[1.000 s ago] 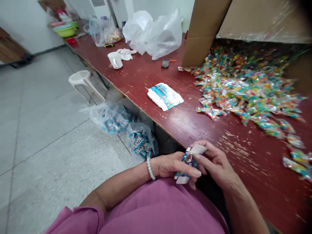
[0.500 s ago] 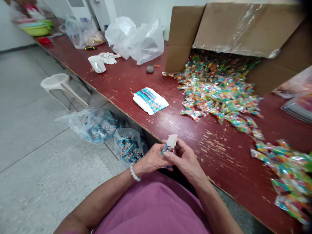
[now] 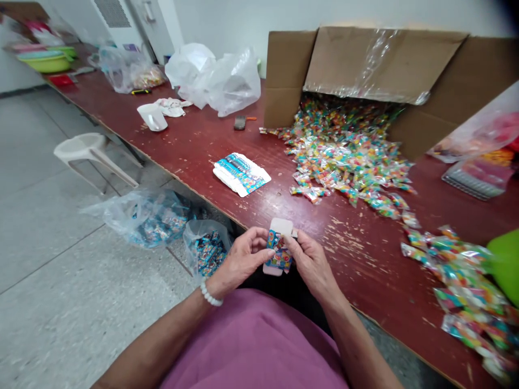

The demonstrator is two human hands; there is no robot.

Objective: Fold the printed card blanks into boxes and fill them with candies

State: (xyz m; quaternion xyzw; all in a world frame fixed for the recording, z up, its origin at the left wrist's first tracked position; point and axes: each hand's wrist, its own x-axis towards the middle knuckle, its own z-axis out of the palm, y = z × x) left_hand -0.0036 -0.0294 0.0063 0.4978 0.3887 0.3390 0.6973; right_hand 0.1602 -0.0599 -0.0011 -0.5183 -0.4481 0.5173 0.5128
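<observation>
Before my lap I hold a small blue printed candy box (image 3: 279,254), its white end flaps sticking out at top and bottom. My right hand (image 3: 311,259) pinches the box's right side, thumb across the front. At the left edge, my left hand (image 3: 248,253) has its thumb on the front and its fingers curled beside and behind it; a bead bracelet circles that wrist. A stack of flat, unfolded candy boxes (image 3: 242,174) lies on the table beyond my hands. To the right, many wrapped candies (image 3: 344,156) spill from a cardboard carton (image 3: 381,62).
The worn red table (image 3: 194,151) runs to the far left. On it are a white mug (image 3: 152,117), a brush (image 3: 240,123) and plastic bags (image 3: 235,81). A white stool (image 3: 85,148) and bags of blue packets (image 3: 208,251) stand on the floor. A green object (image 3: 505,265) is at right.
The box has turned from a narrow side view to show its printed front, with flaps out at both ends. My left hand has shifted to its left edge. The camera view has moved slightly.
</observation>
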